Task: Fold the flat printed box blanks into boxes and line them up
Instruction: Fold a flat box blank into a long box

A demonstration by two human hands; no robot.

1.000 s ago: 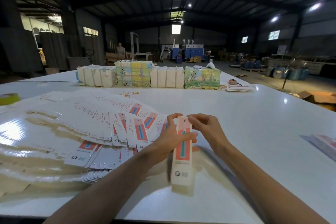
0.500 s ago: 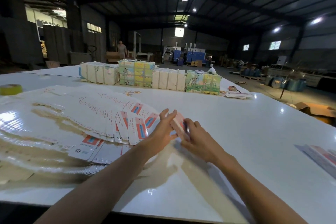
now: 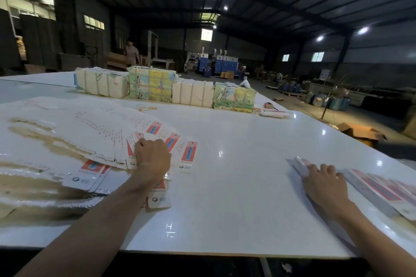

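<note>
A wide fan of flat white box blanks (image 3: 85, 132) with red-and-blue printed panels covers the left of the white table (image 3: 236, 186). My left hand (image 3: 153, 157) lies on the fan's near right end, fingers curled down around a flat blank (image 3: 131, 161) there; the thumb is hidden. At the right, my right hand (image 3: 324, 183) holds a long, slim folded box (image 3: 300, 165) down on the table. This box lies just left of a row of folded boxes (image 3: 382, 189) lined up side by side.
Tied bundles of white stock (image 3: 102, 84) and colourful printed stock (image 3: 150, 84) stand in a row across the far side. Rubber bands (image 3: 146, 108), a small tape roll (image 3: 269, 105) and a thin stack of sheets (image 3: 275, 114) lie near them. A person (image 3: 131, 51) stands far behind.
Both hands were together at the table's middle on one box. Now the right hand has carried the folded box to the row at the right, and the left hand has gone back to the fan.
</note>
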